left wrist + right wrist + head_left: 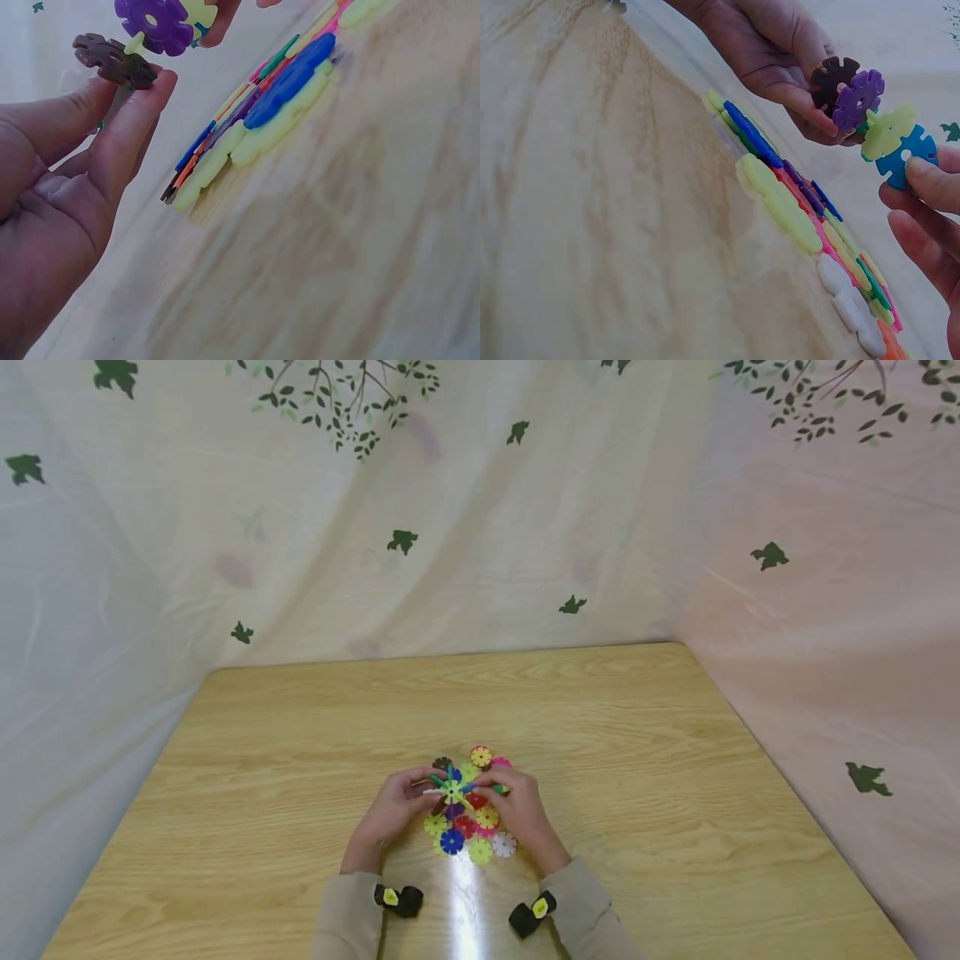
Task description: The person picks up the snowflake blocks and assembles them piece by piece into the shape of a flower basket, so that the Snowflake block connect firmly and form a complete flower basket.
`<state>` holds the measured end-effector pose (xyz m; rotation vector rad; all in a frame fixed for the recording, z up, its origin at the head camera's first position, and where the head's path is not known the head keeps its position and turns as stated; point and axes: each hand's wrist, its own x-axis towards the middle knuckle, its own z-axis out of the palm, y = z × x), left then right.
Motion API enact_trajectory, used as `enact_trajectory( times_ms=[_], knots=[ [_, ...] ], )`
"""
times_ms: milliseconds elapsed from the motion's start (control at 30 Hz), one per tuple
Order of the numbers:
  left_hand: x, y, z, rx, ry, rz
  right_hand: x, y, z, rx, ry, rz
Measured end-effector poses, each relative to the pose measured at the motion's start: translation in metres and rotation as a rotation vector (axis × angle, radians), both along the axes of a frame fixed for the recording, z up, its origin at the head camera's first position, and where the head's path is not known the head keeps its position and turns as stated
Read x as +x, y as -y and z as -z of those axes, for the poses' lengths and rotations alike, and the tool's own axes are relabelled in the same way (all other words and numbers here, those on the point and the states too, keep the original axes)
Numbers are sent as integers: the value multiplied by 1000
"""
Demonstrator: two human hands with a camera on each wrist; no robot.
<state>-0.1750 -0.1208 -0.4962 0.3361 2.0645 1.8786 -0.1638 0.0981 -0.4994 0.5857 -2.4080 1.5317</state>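
Note:
Above a pile of notched plastic discs (pixel 465 827), both hands hold a cluster of interlocked discs (pixel 452 791). My left hand (pixel 67 180) pinches a brown disc (pixel 112 64) between thumb and fingers at the cluster's left side. On the opposite side, my right hand (pixel 937 210) pinches a blue disc (pixel 892 171), thumb on its face. Between them sit a purple disc (pixel 860 100) and a yellow-green disc (pixel 889 133). Green and white pieces also stick out of the cluster in the head view. Fingers partly cover the brown and blue discs.
Loose discs lie flat and overlapping on the wooden table (pixel 300 752), among them a dark blue one (pixel 452 841), a white one (pixel 504 844) and a yellow one (pixel 481 756). Behind the table hangs a pale curtain (pixel 465 585) with leaf and bird prints.

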Motion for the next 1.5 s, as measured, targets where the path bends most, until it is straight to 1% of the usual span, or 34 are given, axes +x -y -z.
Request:
enact_trajectory(
  times_ms=[167,333,567,767,1000,1200,1267,1333,1433,1500],
  knots=[
    [-1,-1,-1,9,5,-8,-1,1,-1,27,-52,5],
    [-2,-1,-1,19,11,-5,-1,2,-1,25,-58,-1],
    [-4,4,1,29,14,19,-3,4,3,-32,-5,-11],
    [-4,6,1,69,4,28,-2,4,5,-93,0,9],
    [-4,5,0,144,-32,8,-1,5,4,-143,28,48],
    [-2,6,2,194,-21,-24,-2,6,5,-202,18,43],
    [-2,6,2,195,-45,-12,-1,6,4,-219,17,47],
    [-2,4,2,188,-82,14,-1,7,4,-225,-1,58],
    [-3,0,2,161,-137,45,-2,8,3,-186,-27,79],
    [-3,-3,2,148,-144,43,1,9,-4,-144,-28,85]
  ],
)
